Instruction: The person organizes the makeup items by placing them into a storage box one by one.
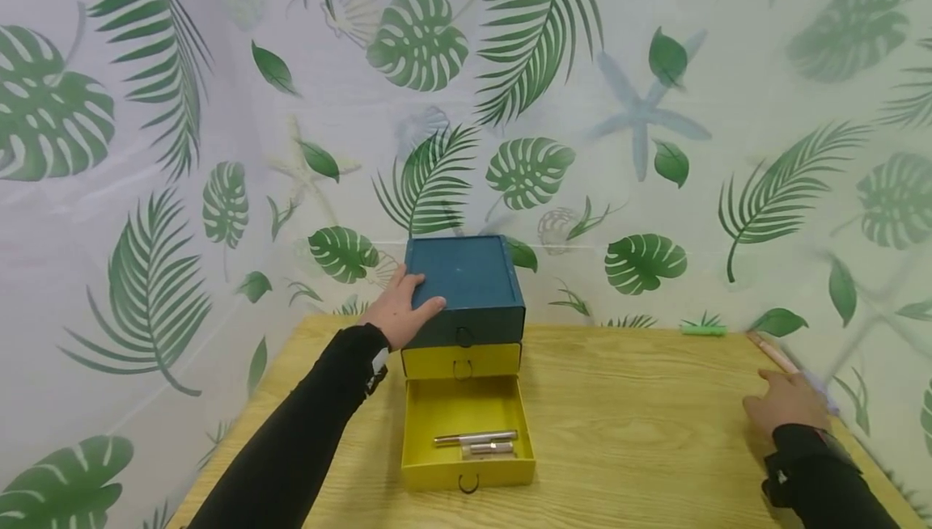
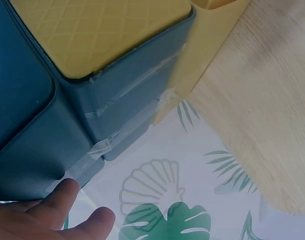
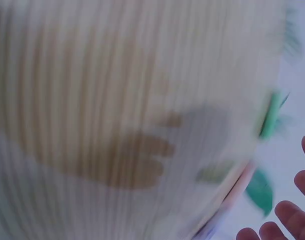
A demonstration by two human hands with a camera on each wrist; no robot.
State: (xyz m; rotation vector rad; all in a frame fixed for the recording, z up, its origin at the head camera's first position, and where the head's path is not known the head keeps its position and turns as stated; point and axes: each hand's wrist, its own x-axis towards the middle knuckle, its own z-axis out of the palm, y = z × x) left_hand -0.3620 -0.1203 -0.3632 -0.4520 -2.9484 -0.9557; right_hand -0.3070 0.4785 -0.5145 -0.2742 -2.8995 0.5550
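A small desktop drawer unit with a blue top [image 1: 469, 274] and yellow lower drawers stands against the back wall. My left hand [image 1: 399, 309] rests at its upper left, thumb over the top and fingers along the side. The left wrist view shows fingertips [image 2: 68, 189] right at the taped blue side. The bottom yellow drawer [image 1: 468, 476] is pulled out, with a slim silver pen [image 1: 476, 437] and a short silver tube [image 1: 491, 448] inside. At the table's right edge, my right hand [image 1: 788, 402] hovers beside a pink marker [image 1: 773, 353] and a purple marker [image 1: 828, 396], fingers relaxed and holding nothing.
A green marker [image 1: 703, 329] lies along the back edge of the wooden table [image 1: 619, 432]. Leaf-patterned sheeting [image 1: 619, 205] hangs right behind the table and along both sides.
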